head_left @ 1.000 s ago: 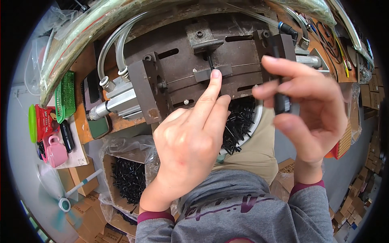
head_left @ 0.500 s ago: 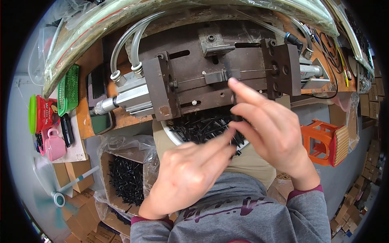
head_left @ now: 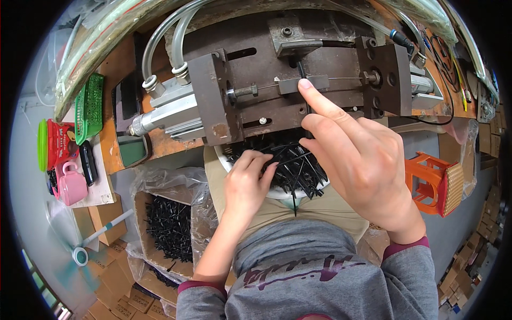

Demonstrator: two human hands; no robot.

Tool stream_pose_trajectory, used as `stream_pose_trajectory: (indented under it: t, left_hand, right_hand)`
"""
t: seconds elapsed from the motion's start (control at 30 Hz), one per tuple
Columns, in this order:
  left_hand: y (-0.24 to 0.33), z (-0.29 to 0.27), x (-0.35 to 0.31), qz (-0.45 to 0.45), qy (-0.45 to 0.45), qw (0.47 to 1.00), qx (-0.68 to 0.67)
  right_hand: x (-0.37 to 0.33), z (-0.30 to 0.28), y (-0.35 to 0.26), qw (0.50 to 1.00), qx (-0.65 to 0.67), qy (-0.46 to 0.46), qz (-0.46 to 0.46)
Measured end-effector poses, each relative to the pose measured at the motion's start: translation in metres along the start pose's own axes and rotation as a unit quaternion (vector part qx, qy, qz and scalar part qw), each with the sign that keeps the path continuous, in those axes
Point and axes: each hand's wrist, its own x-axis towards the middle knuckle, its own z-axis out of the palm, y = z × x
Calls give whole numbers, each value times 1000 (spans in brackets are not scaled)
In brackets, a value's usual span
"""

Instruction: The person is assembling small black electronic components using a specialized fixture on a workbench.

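My right hand reaches over the front of a brown metal fixture. Its index finger is stretched, with the tip against a thin black plastic rod at a small grey block. The other fingers curl around the rod's lower part, which they mostly hide. Further left, my left hand is at a pile of similar black rods in a white bowl on my lap. Its fingers and thumb are curled in; what lies between them cannot be made out. Thin metal pins point at the block from both sides.
Silver air cylinders with clear hoses flank the fixture. A plastic-lined carton of black pieces stands at lower left. Beside the bench are a pink mug, a green basket and a fan. An orange stool stands right.
My left hand has drawn away from my right hand, back to the pile. The right index finger has straightened onto the rod at the block. The left cylinder's shaft has extended toward the block.
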Motion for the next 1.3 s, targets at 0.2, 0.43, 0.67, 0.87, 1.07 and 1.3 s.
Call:
stream_pose_trajectory:
  t: [0.2, 0.43, 0.67, 0.87, 1.07, 1.3]
  left_hand:
    - [-4, 2, 11, 17, -20, 1000, 7]
    - [10, -70, -3, -280, -148, 879, -356]
    - [35, -83, -16, -186, -127, 837, -498]
    - [56, -88, -16, -172, -108, 894, -399]
    - [65, -95, -18, -158, -139, 911, -356]
    - [70, -98, -20, -260, -226, 807, -481]
  right_hand:
    - [-7, 2, 4, 997, 72, 37, -21]
    - [-48, 19, 5, 979, 162, -86, -93]
    - [-63, 27, -12, 800, 550, -115, 211]
    - [-68, 28, -15, 713, 656, -64, 237]
    - [-66, 21, -16, 623, 717, -47, 309]
    - [-59, 18, -16, 565, 732, -75, 372]
